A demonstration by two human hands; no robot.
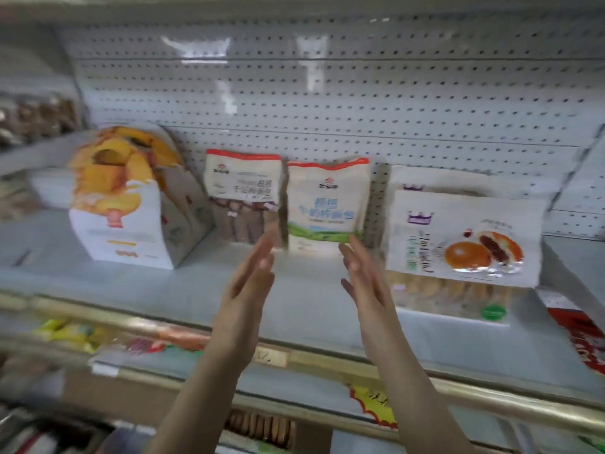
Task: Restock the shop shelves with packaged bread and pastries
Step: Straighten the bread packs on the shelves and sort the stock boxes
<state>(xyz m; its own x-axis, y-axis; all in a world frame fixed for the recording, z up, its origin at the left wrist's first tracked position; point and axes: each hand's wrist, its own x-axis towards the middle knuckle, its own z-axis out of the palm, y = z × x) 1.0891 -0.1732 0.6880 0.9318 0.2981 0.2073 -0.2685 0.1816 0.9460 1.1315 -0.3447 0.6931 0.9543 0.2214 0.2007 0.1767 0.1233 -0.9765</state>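
Note:
A white bread bag (pixel 325 204) with blue print and a green strip stands upright at the back of the white shelf (pixel 294 309). Left of it stands a similar red-topped bag (pixel 244 194) showing brown bread. My left hand (pixel 252 280) and my right hand (pixel 363 276) reach forward with straight fingers, palms facing each other. Their fingertips lie at the lower corners of the blue-print bag, holding nothing. A white pastry bag (pixel 465 237) with a purple crown and pictured buns leans at the right.
An orange and white cake box (pixel 131 204) stands at the left of the shelf. The pegboard back wall (pixel 327 93) rises behind. A gold price rail (pixel 327 358) edges the shelf front, with a yellow tag (pixel 373 404). Lower shelves hold more packaged goods.

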